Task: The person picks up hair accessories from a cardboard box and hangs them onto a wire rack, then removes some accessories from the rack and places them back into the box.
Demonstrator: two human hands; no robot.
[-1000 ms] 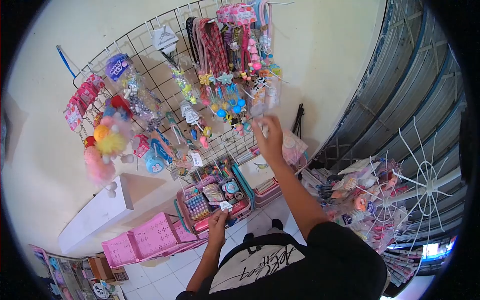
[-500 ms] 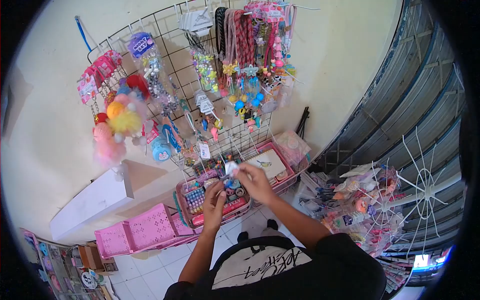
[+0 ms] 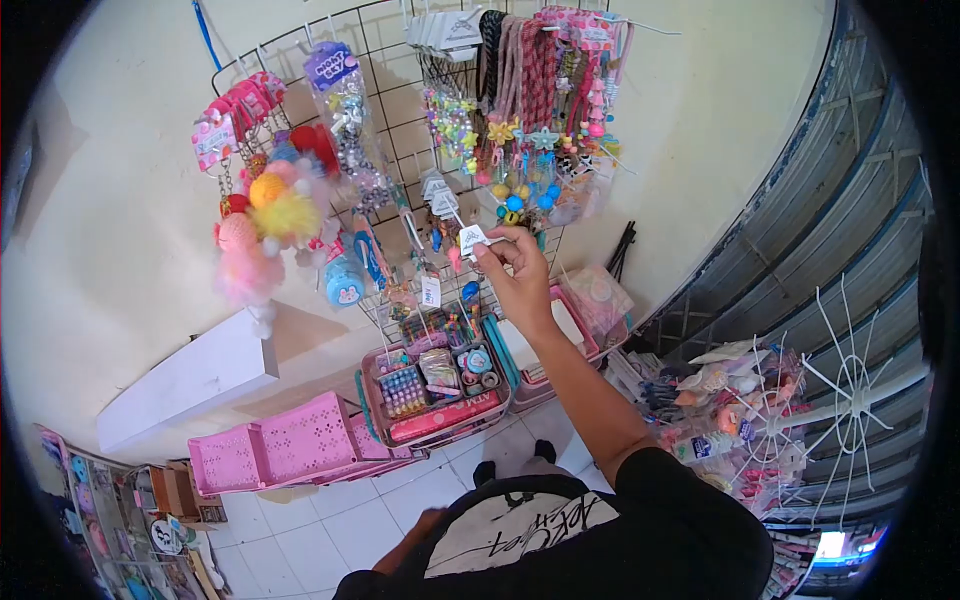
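Note:
My right hand (image 3: 515, 272) is raised in front of the wire rack (image 3: 385, 95), thumb and fingers pinched on a small white tag card (image 3: 472, 240). A blue bead (image 3: 470, 290) hangs below the card. Close by, to the upper left, similar white cards (image 3: 438, 195) with small charms hang on a hook. My left hand (image 3: 428, 522) is low beside my shirt, mostly hidden and blurred, and its fingers cannot be made out.
Fluffy keychains (image 3: 268, 210) and braided cords (image 3: 525, 75) hang on the rack. Below are a divided basket (image 3: 440, 425) and a pink shelf (image 3: 305, 445). A white rotating stand (image 3: 850, 385) with packets is at right, near a metal shutter (image 3: 800, 230).
My right hand has moved up to the rack with the card. My left hand has let go and dropped to my side. The rack appears shifted to the right in the view.

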